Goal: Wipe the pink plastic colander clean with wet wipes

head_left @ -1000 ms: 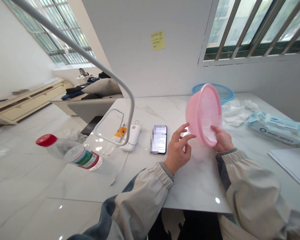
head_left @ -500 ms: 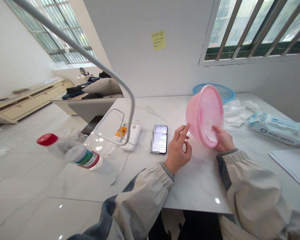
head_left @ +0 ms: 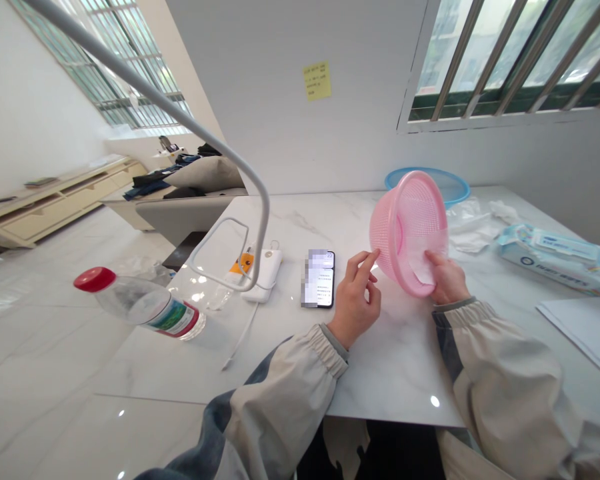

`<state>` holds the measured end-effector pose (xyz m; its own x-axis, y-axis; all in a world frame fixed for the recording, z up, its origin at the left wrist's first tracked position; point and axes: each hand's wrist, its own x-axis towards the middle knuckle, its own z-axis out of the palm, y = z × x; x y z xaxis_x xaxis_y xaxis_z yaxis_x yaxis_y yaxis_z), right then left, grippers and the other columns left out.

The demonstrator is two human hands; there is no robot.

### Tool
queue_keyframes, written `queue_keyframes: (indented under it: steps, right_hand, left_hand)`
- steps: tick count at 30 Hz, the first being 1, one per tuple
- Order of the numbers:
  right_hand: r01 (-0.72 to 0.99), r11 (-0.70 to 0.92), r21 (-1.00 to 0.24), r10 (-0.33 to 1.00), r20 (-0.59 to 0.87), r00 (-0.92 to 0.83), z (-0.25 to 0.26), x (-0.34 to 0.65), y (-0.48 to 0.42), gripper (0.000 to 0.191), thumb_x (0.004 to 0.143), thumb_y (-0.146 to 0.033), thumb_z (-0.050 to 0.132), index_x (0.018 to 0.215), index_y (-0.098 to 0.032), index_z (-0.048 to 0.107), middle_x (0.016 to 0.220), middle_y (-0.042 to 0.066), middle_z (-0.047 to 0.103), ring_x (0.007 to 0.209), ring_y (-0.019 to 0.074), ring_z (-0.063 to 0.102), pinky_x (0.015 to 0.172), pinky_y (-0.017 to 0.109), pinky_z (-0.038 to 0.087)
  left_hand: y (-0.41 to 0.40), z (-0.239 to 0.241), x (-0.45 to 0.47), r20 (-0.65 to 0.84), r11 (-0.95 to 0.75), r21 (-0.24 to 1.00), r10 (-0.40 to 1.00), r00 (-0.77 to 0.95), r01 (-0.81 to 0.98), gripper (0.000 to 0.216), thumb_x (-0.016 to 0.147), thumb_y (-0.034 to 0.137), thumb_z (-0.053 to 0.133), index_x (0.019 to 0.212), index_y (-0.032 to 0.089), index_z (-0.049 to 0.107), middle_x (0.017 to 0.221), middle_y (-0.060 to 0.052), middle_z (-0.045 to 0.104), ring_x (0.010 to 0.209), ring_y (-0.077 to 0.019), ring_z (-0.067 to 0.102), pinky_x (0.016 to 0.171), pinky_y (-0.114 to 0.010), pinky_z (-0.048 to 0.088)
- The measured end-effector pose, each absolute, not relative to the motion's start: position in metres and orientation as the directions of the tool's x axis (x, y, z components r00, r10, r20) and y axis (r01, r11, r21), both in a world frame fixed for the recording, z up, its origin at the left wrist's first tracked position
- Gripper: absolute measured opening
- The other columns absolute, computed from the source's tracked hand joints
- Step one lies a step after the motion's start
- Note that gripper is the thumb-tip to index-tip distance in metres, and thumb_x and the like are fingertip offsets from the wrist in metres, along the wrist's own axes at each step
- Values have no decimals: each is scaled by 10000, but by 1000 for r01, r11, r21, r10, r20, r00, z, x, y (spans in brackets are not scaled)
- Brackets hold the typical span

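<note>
grip of the right hand point(head_left: 444, 281) pinches a white wipe point(head_left: 422, 268) inside the tilted pink plastic mesh basket point(head_left: 405, 217), one o'clock on the tabletop point(head_left: 405, 363); left hand point(head_left: 356, 301), fingers apart, touches its nine-o'clock rim. seems light, springy; the rim looks safest to hold.

a home living room: a grey sofa point(head_left: 190, 200) heaped with clothes, a low wooden cabinet point(head_left: 45, 207) along the wall, barred windows point(head_left: 510, 53), glossy tiled floor point(head_left: 45, 373), a marble-topped table point(head_left: 395, 360).
</note>
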<state>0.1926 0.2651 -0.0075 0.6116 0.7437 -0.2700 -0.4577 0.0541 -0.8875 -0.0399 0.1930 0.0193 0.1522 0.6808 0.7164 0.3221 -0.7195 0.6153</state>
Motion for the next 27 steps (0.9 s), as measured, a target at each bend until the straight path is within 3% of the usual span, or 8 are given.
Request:
queue_keyframes:
  steps: [11,16,21,27]
  right_hand:
    - [-393,115,-912,746,-183,641,-12,195,267,167,825,-117,792,987,-124,750,1011,93,786,854,190,751,701,273,668]
    - [-319,166,-933,731,-101,675,-13,197,269,165,837,-206,821,944,-154,707,896,42,755,784,162,716,626,230,621]
    - [-298,212,-930,722,-57,690,-8,195,268,79,872,-201,747,841,-159,688,784,6,707,687,119,657,595,188,577]
    - [-261,166,-951,701,-73,710,-9,196,268,114,828,-222,812,810,-156,721,758,7,720,642,119,649,537,176,552]
  left_hand:
    - [193,18,-39,710,-716,610,684,168,339,785,904,-24,427,1623,290,408,1479,-116,535,858,-91,671,819,-283,618]
    - [193,16,-38,711,-711,622,689,143,328,781,914,-8,439,1637,281,384,1474,-131,514,931,-122,678,791,-290,633]
    - [194,17,-38,742,-725,602,662,101,334,763,925,1,441,1640,263,392,1477,-147,502,1196,-212,647,987,-409,638]
    - [193,22,-41,776,-757,556,620,110,344,653,933,23,444,1541,261,470,1651,-141,439,1542,-296,446,1169,-557,542]
